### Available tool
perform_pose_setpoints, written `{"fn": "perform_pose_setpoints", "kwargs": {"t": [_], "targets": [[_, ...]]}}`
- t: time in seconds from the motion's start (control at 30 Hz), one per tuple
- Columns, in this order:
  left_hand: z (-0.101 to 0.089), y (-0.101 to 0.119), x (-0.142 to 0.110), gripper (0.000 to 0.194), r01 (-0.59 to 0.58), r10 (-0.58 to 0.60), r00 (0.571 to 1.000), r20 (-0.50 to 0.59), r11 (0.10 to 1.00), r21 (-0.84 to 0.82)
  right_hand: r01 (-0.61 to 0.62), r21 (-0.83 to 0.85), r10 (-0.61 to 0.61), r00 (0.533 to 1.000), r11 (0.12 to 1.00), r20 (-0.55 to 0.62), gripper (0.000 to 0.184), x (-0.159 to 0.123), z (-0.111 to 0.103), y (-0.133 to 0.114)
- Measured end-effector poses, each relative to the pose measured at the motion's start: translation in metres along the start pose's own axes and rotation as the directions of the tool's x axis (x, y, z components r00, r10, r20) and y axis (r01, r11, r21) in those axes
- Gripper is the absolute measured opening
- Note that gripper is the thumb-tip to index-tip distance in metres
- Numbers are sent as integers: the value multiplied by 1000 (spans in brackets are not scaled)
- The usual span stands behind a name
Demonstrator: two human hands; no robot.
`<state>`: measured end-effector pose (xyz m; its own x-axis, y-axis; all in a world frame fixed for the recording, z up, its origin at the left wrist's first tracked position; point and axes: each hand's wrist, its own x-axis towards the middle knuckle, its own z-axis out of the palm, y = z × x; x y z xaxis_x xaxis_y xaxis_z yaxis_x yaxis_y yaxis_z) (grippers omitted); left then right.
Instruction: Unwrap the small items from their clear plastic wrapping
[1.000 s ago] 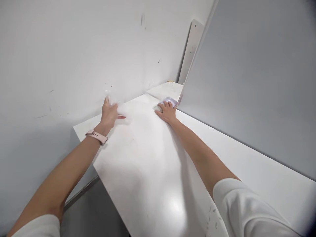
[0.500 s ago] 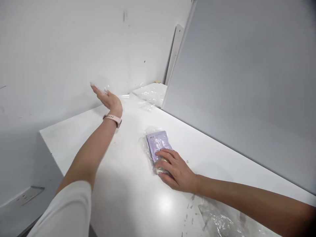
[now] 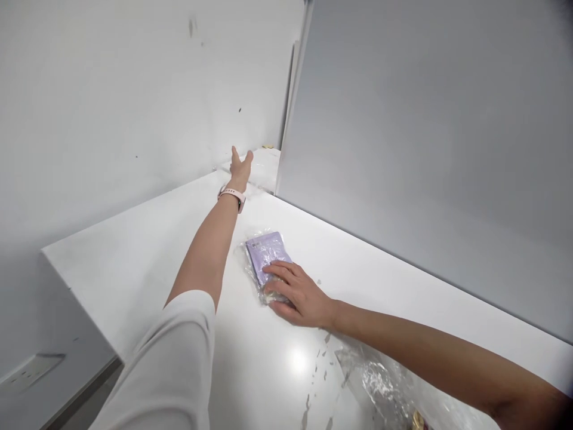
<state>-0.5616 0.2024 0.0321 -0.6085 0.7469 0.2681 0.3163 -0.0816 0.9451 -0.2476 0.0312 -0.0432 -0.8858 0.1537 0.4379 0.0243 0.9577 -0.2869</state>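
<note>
My left hand (image 3: pixel 240 169), with a pink watch band at the wrist, reaches to the table's far corner. Its thumb and fingers are spread, and no object shows in it. Just past it, thin clear plastic (image 3: pixel 262 170) lies at the corner. A flat purple packet (image 3: pixel 268 248) in a crinkled clear plastic bag lies mid-table. My right hand (image 3: pixel 295 292) grips its near end from above, fingers curved over the top and thumb at the near side. That hand hides the packet's lower part.
The white table (image 3: pixel 147 239) meets a white wall on the left and a tall grey panel (image 3: pixel 425 149) on the right. Crumpled clear plastic (image 3: pixel 380 382) lies under my right forearm, near a small gold-coloured thing (image 3: pixel 418 420). A wall socket (image 3: pixel 31 373) sits low at left.
My left hand has moved right and farther into the corner, and the clear plastic seen at its fingers is gone from them. My right hand stays on the packet. The view has shifted slightly.
</note>
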Motion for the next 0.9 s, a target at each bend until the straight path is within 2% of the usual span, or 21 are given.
{"fn": "perform_pose_setpoints", "kwargs": {"t": [0.1,0.17,0.23,0.33,0.43,0.53,0.63,0.73,0.8,0.83,0.87,0.9], "targets": [[-37,17,-24,82,97,-98,992,-82,995,-12,-3,23,2,1000,1000,15,25,-1,1,3],[-54,30,-57,78,98,-97,994,-44,994,37,7,36,-8,1000,999,21,26,1,3,4],[-62,39,-104,70,107,-116,989,86,989,105,14,37,-15,999,999,29,26,3,3,1],[-60,43,-193,62,112,-204,915,349,957,267,14,17,-15,996,1000,88,28,0,-4,-17],[-50,40,-283,60,24,-264,860,437,876,481,9,1,-10,977,1000,215,32,-24,-21,-53],[-35,44,-358,63,-82,-267,838,476,800,594,-52,-50,65,946,997,318,42,-69,-41,-101],[-14,57,-415,63,-197,-239,783,574,780,594,-118,-191,176,929,974,325,55,-125,-60,-151],[14,72,-456,65,-290,-180,719,672,800,525,-173,-339,251,947,925,202,61,-193,-79,-197],[35,81,-475,67,-335,-151,688,710,801,496,-315,-424,361,932,849,32,65,-247,-91,-224],[46,84,-482,68,-353,-143,680,719,796,491,-429,-453,442,893,781,-85,68,-276,-96,-236],[57,87,-487,69,-370,-136,673,727,789,490,-562,-462,530,821,686,-212,71,-305,-99,-248],[67,89,-491,69,-387,-129,670,731,780,491,-693,-442,605,718,570,-344,76,-334,-102,-258]]}}
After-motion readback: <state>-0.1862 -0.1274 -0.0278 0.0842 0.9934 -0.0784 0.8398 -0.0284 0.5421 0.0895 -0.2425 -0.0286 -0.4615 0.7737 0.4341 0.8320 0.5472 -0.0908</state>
